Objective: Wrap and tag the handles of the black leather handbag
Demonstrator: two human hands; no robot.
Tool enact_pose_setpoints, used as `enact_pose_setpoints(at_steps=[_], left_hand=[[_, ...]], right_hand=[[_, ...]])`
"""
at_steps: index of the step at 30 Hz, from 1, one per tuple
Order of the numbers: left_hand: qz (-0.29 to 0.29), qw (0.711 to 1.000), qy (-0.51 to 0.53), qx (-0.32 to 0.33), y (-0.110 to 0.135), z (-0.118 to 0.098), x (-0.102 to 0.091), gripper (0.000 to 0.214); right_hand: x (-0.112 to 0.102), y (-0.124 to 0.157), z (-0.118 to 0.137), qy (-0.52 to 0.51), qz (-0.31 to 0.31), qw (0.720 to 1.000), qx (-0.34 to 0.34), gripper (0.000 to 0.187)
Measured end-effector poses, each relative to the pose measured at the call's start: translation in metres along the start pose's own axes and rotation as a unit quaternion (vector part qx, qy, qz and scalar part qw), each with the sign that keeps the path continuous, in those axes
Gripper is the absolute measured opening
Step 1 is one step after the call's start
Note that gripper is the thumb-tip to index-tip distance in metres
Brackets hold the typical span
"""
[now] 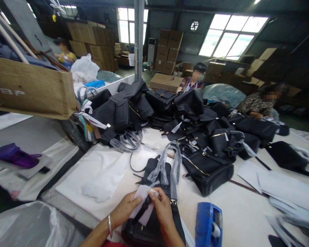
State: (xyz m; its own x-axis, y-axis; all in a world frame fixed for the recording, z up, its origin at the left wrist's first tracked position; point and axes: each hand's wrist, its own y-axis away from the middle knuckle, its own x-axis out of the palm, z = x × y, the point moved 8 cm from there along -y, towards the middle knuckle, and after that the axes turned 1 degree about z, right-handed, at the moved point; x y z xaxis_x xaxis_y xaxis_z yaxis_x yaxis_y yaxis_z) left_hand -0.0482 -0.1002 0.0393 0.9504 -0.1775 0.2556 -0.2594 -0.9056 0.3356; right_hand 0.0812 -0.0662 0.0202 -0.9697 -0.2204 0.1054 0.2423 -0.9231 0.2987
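Note:
A black backpack (154,168) lies on the white table in front of me, its straps wrapped in clear plastic film (175,168). Over the bag's lower half, a piece of white paper (141,206) sits beneath a black buckled strap (143,210). My left hand (126,207), with a metal bangle at the wrist, pinches the paper's left edge between thumb and fingers. On the other side, my right hand (162,206) has its thumb and fingers closed at the paper's upper right edge, beside the strap. The exact grip of the right fingertips is partly hidden.
Right of the bag lies a blue tape dispenser (208,224). Black bags (206,171) are heaped across the table's far side. White sheets (288,187) lie at right, a purple bottle (15,156) at left. Co-workers (193,80) sit beyond the heap.

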Motion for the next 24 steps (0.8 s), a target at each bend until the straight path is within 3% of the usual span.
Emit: enact_pose_setpoints(at_steps=[4,9,24], left_hand=[[0.007,0.997,0.072,-0.017,-0.0028,0.0051,0.0007,0.044],[0.04,0.995,0.087,-0.022,-0.0059,0.0001,0.005,0.045],[0.073,0.996,0.007,-0.052,-0.0057,-0.0021,0.0067,0.041]], right_hand=[[-0.0011,-0.0026,0.0046,-0.009,0.009,1.0,0.006,0.029],[-0.002,-0.0026,0.0072,-0.012,0.021,1.0,0.017,0.03],[-0.0034,0.0006,0.0018,0.01,0.023,0.999,0.021,0.036]])
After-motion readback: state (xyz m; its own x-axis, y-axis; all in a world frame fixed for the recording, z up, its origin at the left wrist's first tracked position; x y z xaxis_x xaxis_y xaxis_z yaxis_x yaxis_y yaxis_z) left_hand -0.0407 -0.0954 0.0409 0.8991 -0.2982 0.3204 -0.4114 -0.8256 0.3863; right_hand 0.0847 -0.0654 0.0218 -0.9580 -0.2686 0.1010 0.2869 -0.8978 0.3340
